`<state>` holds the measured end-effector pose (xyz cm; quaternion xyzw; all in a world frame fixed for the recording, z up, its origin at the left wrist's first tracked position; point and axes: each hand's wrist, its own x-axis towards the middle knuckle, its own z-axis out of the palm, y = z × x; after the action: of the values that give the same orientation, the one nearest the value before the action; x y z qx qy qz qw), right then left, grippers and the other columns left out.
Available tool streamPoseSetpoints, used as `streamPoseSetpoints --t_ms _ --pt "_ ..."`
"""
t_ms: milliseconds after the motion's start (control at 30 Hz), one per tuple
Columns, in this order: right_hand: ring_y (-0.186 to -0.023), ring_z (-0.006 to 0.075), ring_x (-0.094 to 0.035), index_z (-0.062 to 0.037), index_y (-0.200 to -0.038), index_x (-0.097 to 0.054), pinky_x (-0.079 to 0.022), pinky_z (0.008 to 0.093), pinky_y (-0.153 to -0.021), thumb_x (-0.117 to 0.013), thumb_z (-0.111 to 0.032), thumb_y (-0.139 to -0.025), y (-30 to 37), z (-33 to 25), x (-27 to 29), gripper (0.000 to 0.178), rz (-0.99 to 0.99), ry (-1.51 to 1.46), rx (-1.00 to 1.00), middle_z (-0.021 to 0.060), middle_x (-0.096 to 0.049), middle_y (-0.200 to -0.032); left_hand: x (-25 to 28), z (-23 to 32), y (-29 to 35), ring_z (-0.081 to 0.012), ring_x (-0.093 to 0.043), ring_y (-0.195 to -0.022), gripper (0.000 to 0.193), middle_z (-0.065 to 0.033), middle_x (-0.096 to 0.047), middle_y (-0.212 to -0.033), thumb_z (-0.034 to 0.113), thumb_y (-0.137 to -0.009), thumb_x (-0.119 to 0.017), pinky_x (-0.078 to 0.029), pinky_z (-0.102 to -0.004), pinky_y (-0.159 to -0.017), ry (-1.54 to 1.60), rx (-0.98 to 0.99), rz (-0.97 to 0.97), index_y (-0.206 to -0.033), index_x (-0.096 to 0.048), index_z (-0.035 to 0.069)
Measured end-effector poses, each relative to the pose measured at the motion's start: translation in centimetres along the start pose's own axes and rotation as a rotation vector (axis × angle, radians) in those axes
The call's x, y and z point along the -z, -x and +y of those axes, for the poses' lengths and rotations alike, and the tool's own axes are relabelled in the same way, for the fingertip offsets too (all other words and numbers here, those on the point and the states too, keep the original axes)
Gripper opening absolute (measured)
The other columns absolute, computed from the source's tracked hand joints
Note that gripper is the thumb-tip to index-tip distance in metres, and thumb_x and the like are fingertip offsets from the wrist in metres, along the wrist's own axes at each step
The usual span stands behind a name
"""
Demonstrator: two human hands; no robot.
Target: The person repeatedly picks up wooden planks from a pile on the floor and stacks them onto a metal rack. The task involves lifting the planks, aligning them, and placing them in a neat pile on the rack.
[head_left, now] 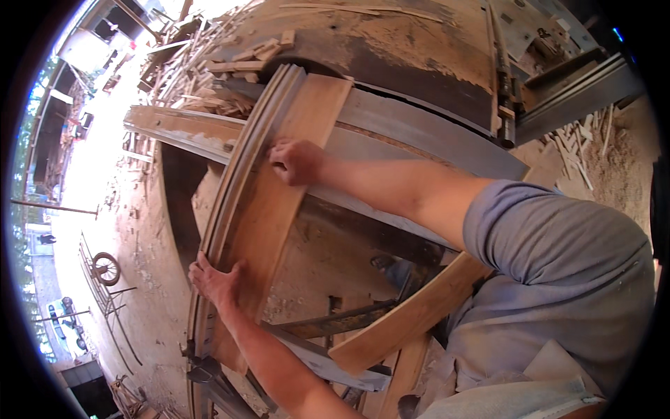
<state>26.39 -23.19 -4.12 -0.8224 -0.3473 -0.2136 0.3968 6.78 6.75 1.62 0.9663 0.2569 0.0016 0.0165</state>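
A long wooden board (264,220) lies along a grooved metal rail (234,160), crossing a grey metal machine bed (405,129). My left hand (216,281) spans the rail and the board's edge near their lower part, fingers spread over the rail and thumb on the wood. Farther up the board, my right hand (299,162) is closed in a fist against its face, knuckles close to the rail. Whatever those fingers may hold is hidden. My right forearm reaches across the machine bed.
Another board (412,314) rests aslant near my body. Wood offcuts (188,66) are heaped beyond the rail, and a sawdust-covered dark tabletop (391,49) stands at the back. A frame with a wheel (106,268) lies on the ground at left. Thin scraps (576,150) lie at right.
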Motion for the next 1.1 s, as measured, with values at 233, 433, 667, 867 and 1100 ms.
streamPoseSetpoints --t_ms 233,433,667,867,1100 --pt "-0.1 0.0316 -0.069 -0.007 -0.071 -0.069 -0.057 0.0431 -0.087 -0.067 -0.018 -0.076 2.5 -0.3 1.8 0.012 0.011 -0.038 -0.036 0.0131 -0.073 -0.089 0.3 1.0 3.3 -0.0399 -0.033 -0.148 0.113 -0.021 -0.037 -0.158 0.051 -0.064 -0.09 -0.026 -0.0523 -0.123 -0.007 0.006 -0.011 -0.157 -0.038 0.014" --pt "-0.103 0.0308 -0.069 -0.0067 -0.076 -0.072 -0.056 0.0413 -0.09 -0.069 -0.018 -0.077 5.2 -1.3 4.4 0.012 -0.037 -0.068 -0.112 0.012 -0.074 -0.093 1.0 2.5 7.9 -0.0406 -0.03 -0.15 0.109 -0.023 -0.036 -0.159 0.05 -0.067 -0.088 -0.026 -0.0518 -0.123 0.007 0.016 -0.002 -0.155 -0.04 0.009" --pt "-0.11 0.0303 -0.07 -0.0044 -0.086 -0.075 -0.056 0.0392 -0.094 -0.072 -0.019 -0.079 9.0 -1.6 9.1 0.016 -0.154 -0.056 -0.241 0.0125 -0.076 -0.109 1.9 19.8 24.3 -0.0388 -0.034 -0.151 0.081 -0.0246 -0.04 -0.16 0.019 -0.087 -0.08 -0.025 -0.0478 -0.125 0.826 -0.443 0.21 -0.154 -0.039 -0.004" --pt "-0.1 0.0307 -0.069 -0.0072 -0.079 -0.072 -0.056 0.0411 -0.089 -0.068 -0.022 -0.08 9.9 -2.8 8.6 0.015 -0.077 -0.07 -0.119 0.0107 -0.074 -0.096 5.2 31.8 37.4 -0.0424 -0.037 -0.149 0.055 -0.0193 -0.044 -0.159 0.002 -0.096 -0.06 -0.032 -0.0527 -0.122 1.102 -0.67 0.232 -0.149 -0.048 0.003" --pt "-0.099 0.0308 -0.068 -0.0082 -0.076 -0.07 -0.056 0.042 -0.088 -0.065 -0.024 -0.08 11.0 -2.7 9.5 0.016 -0.085 -0.068 -0.147 0.0118 -0.073 -0.092 5.6 32.6 40.8 -0.0422 -0.041 -0.146 0.051 -0.0193 -0.046 -0.157 -0.004 -0.096 -0.052 -0.033 -0.0534 -0.12 0.99 -0.733 0.224 -0.147 -0.049 0.003"
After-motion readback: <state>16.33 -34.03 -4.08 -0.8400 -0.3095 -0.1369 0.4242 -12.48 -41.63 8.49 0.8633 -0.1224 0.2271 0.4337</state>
